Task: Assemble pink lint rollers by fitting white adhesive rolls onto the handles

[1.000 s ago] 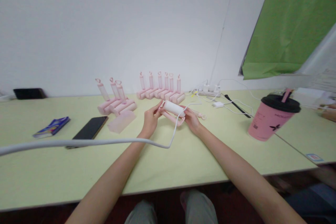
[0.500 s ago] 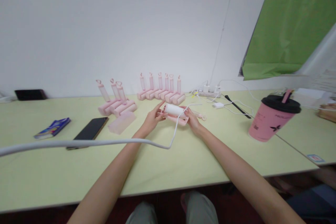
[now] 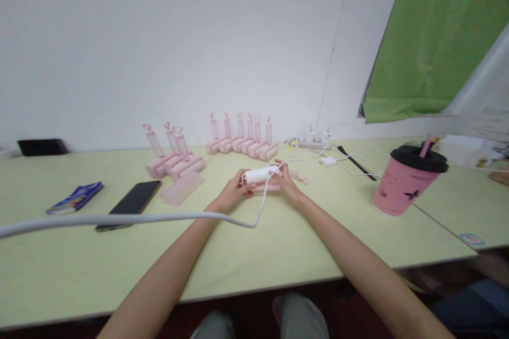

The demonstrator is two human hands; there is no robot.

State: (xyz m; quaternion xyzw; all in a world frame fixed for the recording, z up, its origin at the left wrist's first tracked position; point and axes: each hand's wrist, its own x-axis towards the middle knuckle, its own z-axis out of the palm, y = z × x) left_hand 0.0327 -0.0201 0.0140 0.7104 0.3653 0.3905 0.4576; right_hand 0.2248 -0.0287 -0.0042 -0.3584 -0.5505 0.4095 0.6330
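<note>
A white roll (image 3: 257,175) sits in a pink casing (image 3: 272,187), together looking like a small lint roller. At its left end, my left hand (image 3: 230,194) has its fingers closed round it. My right hand (image 3: 289,186) grips the other end, with fingers over the top. A pink handle with a ring end (image 3: 300,176) shows just beyond my right hand, partly hidden. Behind lie several pink rollers (image 3: 242,144) with translucent handles sticking up, and a smaller group of pink rollers (image 3: 177,164) stands to the left. Near that group is a pale pink translucent block (image 3: 183,188).
Leftward lie a black phone (image 3: 133,198) and a blue packet (image 3: 77,197). A white cable (image 3: 159,217) crosses the view in front of my hands. A power strip (image 3: 314,144) with cords sits by the wall. At right stands a pink cup (image 3: 407,183) with a black lid.
Both hands have lowered slightly toward me with the roll, which now lies more level. The right fingers have moved further over its top. The view has shifted a little.
</note>
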